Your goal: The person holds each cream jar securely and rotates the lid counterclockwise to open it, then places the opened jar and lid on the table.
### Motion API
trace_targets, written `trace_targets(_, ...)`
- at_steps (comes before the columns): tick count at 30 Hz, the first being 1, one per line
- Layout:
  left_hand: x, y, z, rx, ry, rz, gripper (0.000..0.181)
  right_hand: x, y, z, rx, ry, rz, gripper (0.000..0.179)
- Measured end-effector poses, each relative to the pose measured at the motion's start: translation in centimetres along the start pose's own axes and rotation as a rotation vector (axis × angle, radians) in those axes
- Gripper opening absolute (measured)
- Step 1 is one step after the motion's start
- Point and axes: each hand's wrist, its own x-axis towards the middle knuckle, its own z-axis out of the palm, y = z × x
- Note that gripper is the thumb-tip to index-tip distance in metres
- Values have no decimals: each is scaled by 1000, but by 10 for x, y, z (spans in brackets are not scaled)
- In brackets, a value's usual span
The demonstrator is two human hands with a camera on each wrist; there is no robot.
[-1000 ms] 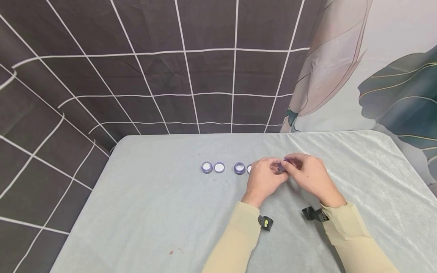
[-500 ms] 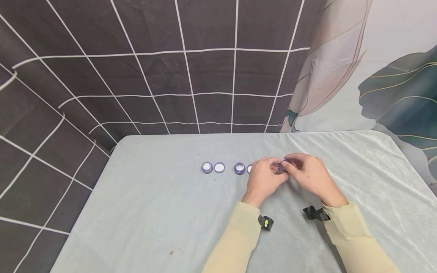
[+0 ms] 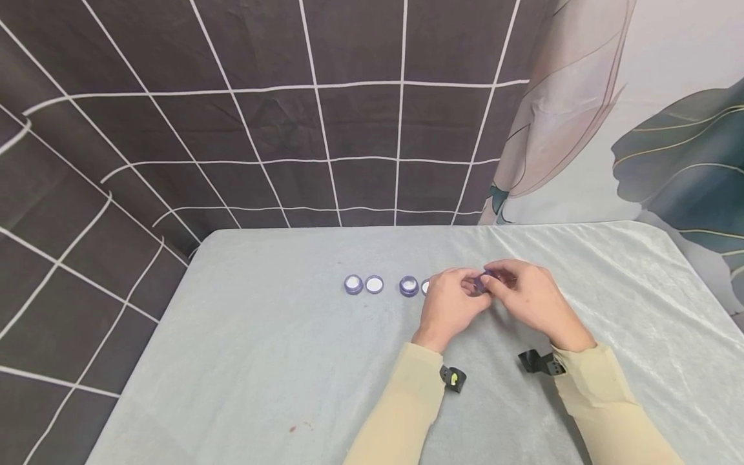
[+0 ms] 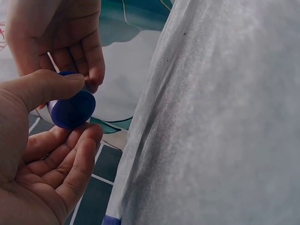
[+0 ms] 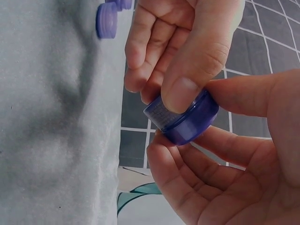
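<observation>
Both hands meet over the right part of the table around a small purple cosmetic jar point(image 5: 180, 124). My left hand point(image 3: 450, 307) pinches its labelled part between thumb and fingers. The thumb and fingers of my right hand point(image 3: 526, 300) grip the darker purple rim at the other end. In the left wrist view the jar's round blue end point(image 4: 72, 110) shows under the left thumb. To the left stands an open purple jar point(image 3: 352, 285) with a white inside, and beside it lies a white-lined lid point(image 3: 374, 284). Another open jar point(image 3: 409, 286) sits closer, its lid point(image 3: 426, 286) partly hidden behind my left hand.
A pale grey-blue cloth point(image 3: 261, 349) covers the table. Behind it hangs a dark curtain point(image 3: 279, 129) with white grid lines, and a leaf-patterned curtain point(image 3: 581, 148) hangs at the right. Black straps with small devices sit at both wrists.
My right wrist has shifted very slightly to the right and turned a little. Both hands keep their hold on the jar, and the jars and lids on the table stay in place.
</observation>
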Motion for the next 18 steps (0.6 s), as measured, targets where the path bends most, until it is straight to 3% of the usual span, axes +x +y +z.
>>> trace_targets(18, 1, 0, -1, -9, -10, -15, 29, 1, 1, -1, 30, -45, -14, 34)
